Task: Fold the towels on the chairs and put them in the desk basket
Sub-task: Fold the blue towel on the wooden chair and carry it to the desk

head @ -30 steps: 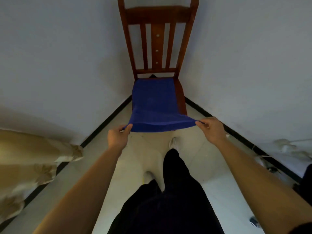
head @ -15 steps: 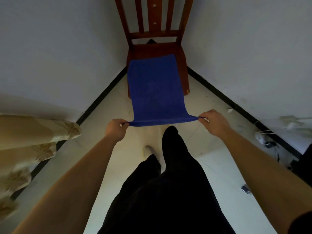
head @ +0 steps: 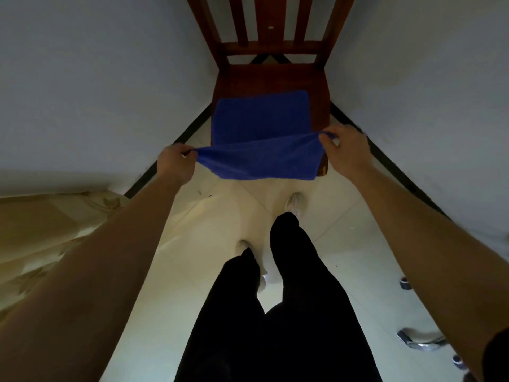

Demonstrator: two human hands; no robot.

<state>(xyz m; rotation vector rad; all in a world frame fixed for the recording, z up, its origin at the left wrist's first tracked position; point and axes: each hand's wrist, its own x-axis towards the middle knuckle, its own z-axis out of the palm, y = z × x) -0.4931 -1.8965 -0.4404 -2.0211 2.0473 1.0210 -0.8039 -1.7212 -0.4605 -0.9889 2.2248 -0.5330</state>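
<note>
We are early in the job: the blue towel (head: 261, 133) lies on the seat of the wooden chair (head: 271, 75) in the corner of the room, and we are partway through its first fold, with the near edge raised off the seat and carried toward the chair back, so that a lifted flap hangs in front while the far half lies flat on the wood. Judging from this, the fold is not yet laid down, further folds are likely needed, and the basket on the tabletop is nowhere in view, so carrying and placing the towel is all ahead of us; we cannot see any other chair or towel either. Our left hand (head: 176, 162) pinches the left corner of the raised edge, fingers pressed together on the cloth with the rest of the hand curled shut. Our right hand (head: 345, 151) pinches the right corner the same way, thumb and fingers closed on a small tuft of fabric above the front right part of the seat. The edge between the two grips sags only slightly, so the cloth is held fairly taut, and both hands sit at about the same height, well apart across the towel's width
</note>
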